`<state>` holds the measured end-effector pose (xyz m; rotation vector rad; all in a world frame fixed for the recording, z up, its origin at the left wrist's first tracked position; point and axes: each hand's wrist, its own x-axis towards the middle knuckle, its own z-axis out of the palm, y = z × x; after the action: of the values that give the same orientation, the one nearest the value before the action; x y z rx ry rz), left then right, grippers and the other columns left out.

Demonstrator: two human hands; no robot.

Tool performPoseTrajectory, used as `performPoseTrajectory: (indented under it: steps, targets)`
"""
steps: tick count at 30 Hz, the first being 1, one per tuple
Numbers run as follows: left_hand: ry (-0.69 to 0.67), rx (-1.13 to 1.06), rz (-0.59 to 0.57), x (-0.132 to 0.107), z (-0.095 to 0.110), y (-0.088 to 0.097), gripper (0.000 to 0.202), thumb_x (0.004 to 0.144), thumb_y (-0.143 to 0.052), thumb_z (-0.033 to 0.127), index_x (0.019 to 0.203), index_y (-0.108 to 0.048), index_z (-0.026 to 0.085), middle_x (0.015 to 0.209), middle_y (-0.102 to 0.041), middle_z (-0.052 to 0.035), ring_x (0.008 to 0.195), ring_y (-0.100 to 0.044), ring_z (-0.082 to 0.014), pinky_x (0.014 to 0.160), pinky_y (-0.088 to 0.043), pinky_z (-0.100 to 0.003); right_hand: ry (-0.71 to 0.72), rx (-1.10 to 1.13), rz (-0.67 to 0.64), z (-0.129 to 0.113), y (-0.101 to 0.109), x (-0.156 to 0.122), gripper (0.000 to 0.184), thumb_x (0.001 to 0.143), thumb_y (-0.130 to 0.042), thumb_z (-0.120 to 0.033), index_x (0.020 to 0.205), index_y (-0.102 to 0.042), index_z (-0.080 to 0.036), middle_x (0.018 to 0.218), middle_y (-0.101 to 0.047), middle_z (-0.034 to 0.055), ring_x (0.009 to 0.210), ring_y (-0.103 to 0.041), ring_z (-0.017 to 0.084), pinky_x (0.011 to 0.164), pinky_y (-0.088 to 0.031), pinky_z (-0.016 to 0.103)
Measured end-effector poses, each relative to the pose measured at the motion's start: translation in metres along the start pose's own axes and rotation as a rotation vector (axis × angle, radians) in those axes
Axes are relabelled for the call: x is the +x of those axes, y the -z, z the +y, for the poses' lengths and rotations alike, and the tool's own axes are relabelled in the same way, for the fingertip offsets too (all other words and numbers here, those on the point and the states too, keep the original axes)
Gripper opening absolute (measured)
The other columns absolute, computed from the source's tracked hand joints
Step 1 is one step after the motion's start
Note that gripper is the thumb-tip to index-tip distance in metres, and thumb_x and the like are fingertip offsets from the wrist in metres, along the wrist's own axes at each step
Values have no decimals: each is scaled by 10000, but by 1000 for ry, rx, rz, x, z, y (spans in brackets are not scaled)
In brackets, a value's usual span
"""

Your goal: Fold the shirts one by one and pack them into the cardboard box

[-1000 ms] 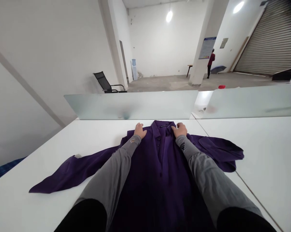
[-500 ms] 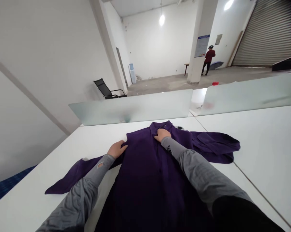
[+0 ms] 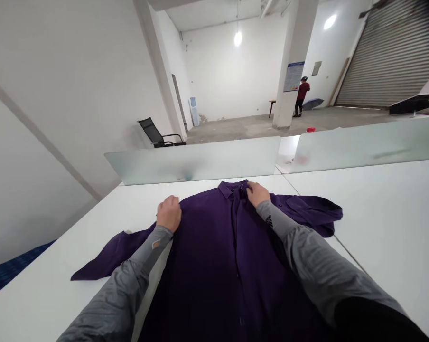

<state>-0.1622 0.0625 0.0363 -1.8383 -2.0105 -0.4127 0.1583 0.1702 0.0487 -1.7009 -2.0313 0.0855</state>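
A dark purple button-up shirt [image 3: 207, 237] lies front up, its collar away from me and its sleeves out to both sides. My right hand [image 3: 257, 194] pinches the shirt by the right side of its collar, the fingertips closed on the cloth. At the left shoulder, my left hand [image 3: 169, 213] has its fingers curled down on the shirt where the sleeve joins; the fingertips are slightly blurred. The left sleeve [image 3: 111, 254] runs out from under that wrist. The right sleeve [image 3: 310, 211] is folded over on itself. My right forearm covers part of the shirt's right side.
The shirt rests on a white table [image 3: 385, 209] with a seam to the right. Frosted glass panels [image 3: 200, 159] line the far edge. Beyond are a black chair [image 3: 157, 135], a pillar [image 3: 289, 61] and a person [image 3: 301, 97] standing. Patterned blue fabric [image 3: 15, 268] shows at lower left.
My right hand has moved from the upper button placket up and right to the collar. My left hand has shifted slightly upward at the shoulder. The shirt front has spread flatter and the view has tilted slightly.
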Motion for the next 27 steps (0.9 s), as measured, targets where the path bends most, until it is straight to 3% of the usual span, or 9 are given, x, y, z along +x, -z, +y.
performPoseTrajectory:
  steps: [2, 4, 6, 8, 12, 17, 20, 24, 27]
  targets:
    - [-261, -144, -25, -6, 23, -1, 376, 937, -364, 311, 1231, -539, 155, 1327, -512, -140, 1268, -431, -285, 1054, -349, -437, 0, -95, -27, 10, 3, -26, 471, 898, -477, -419, 1310, -542, -200, 1287, -562, 153, 1169, -509, 315, 971, -371, 485]
    - [-372, -224, -136, -12, 46, -8, 486, 922, -415, 456, 1351, -477, 236, 1458, -412, -88, 1369, -293, -334, 1102, -278, -527, 57, -189, -130, 16, -3, -50, 609, 844, -517, -563, 1372, -494, -261, 1408, -463, 148, 1251, -420, 395, 988, -310, 600]
    - [-311, -226, -275, -16, 63, -19, 572, 898, -422, 555, 1421, -406, 323, 1530, -324, -40, 1396, -205, -404, 1083, -212, -649, 130, -232, -228, 18, -16, -64, 655, 849, -446, -644, 1426, -426, -333, 1506, -350, 108, 1333, -296, 441, 1015, -219, 670]
    - [-192, -199, -370, -14, 72, -30, 563, 912, -368, 557, 1440, -374, 363, 1551, -290, -15, 1393, -194, -434, 1049, -183, -713, 168, -235, -273, 16, -28, -64, 615, 894, -330, -644, 1448, -379, -381, 1547, -286, 63, 1384, -195, 441, 1034, -144, 696]
    - [-29, -147, -413, -3, 64, -43, 531, 937, -290, 477, 1457, -337, 385, 1565, -261, 16, 1396, -188, -439, 1025, -176, -743, 184, -207, -332, 8, -38, -38, 592, 933, -249, -583, 1482, -310, -371, 1576, -221, 41, 1418, -124, 403, 1047, -87, 708]
    - [143, -99, -422, 8, 40, -51, 531, 942, -249, 442, 1467, -310, 395, 1569, -245, 41, 1386, -215, -445, 1021, -194, -740, 162, -160, -374, -6, -37, -8, 583, 938, -252, -548, 1485, -308, -356, 1582, -213, 15, 1432, -123, 357, 1084, -83, 669]
    - [173, -96, -415, 9, 33, -53, 525, 951, -249, 421, 1469, -316, 371, 1567, -253, 29, 1389, -228, -430, 1028, -215, -724, 153, -133, -384, -16, -32, -6, 582, 941, -270, -527, 1483, -324, -322, 1576, -228, 53, 1431, -142, 355, 1085, -100, 664]
    - [98, -84, -273, 2, 32, -44, 509, 962, -271, 346, 1434, -397, 205, 1507, -371, -103, 1377, -297, -360, 1061, -241, -660, 211, -96, -394, -18, -17, -42, 551, 907, -420, -497, 1420, -435, -296, 1536, -307, 103, 1377, -293, 353, 1050, -229, 651]
    - [-24, -46, -154, -4, 39, -30, 435, 952, -325, 292, 1298, -531, 127, 1356, -531, -178, 1333, -377, -315, 1106, -213, -591, 320, -73, -424, 2, 3, -92, 534, 869, -516, -469, 1377, -488, -306, 1513, -359, 82, 1364, -334, 312, 1060, -286, 590]
